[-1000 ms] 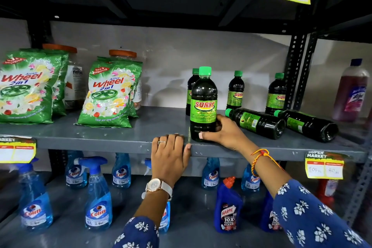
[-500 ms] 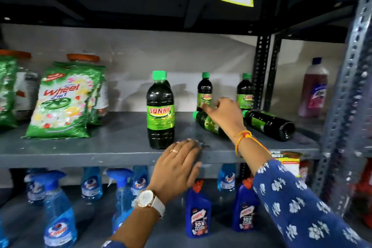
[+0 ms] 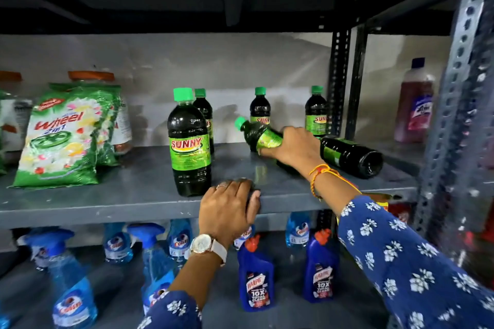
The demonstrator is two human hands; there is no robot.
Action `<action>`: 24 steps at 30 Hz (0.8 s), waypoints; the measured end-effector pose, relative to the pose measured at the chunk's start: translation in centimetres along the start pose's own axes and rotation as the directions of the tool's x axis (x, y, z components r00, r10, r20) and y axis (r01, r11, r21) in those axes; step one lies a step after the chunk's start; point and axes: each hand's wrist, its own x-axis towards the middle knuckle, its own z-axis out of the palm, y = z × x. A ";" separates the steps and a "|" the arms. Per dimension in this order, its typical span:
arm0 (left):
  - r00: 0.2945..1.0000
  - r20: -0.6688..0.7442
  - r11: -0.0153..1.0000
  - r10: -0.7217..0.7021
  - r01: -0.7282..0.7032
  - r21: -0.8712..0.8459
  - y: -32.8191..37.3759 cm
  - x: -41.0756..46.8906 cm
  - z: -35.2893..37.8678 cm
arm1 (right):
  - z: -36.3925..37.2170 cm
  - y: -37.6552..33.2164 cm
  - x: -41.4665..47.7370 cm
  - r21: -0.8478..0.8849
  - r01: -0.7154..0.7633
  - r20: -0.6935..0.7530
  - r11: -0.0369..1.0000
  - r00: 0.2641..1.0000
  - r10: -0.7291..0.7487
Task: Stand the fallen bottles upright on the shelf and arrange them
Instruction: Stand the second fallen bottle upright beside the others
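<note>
Dark Sunny bottles with green caps and green labels stand on the grey middle shelf point(image 3: 107, 203). One upright bottle point(image 3: 189, 147) stands near the front edge, and three more stand at the back point(image 3: 204, 115) point(image 3: 259, 107) point(image 3: 316, 112). My right hand point(image 3: 292, 148) is shut on a fallen bottle point(image 3: 258, 135) and tilts its cap end up to the left. Another fallen bottle point(image 3: 350, 156) lies behind my wrist, base toward me. My left hand point(image 3: 228, 207) rests over the shelf's front edge, holding no bottle.
Green Wheel detergent bags point(image 3: 62, 139) and orange-lidded jars point(image 3: 91, 76) fill the shelf's left side. Blue Colin sprayers point(image 3: 72, 288) and Harpic bottles point(image 3: 256, 280) stand on the lower shelf. A steel upright point(image 3: 338, 83) and a pink bottle point(image 3: 415, 107) are at the right.
My right hand left the upright front bottle, reached right and took hold of the nearer fallen bottle, lifting its cap end off the shelf. My view has shifted right.
</note>
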 end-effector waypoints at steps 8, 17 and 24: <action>1.000 0.018 1.000 -0.011 0.011 0.004 0.0 0.0 0.1 | 1.7 1.4 -0.6 0.774 -0.058 -0.011 0.631 0.995 0.104; 0.999 -0.045 1.000 -0.005 0.005 0.006 0.1 -0.1 0.3 | 3.0 1.8 -1.4 0.626 -0.173 0.128 0.760 0.985 0.118; 0.999 -0.043 0.999 -0.032 0.032 -0.001 0.4 -0.2 0.3 | 3.0 2.3 -1.3 0.771 -0.270 0.321 0.577 0.947 0.013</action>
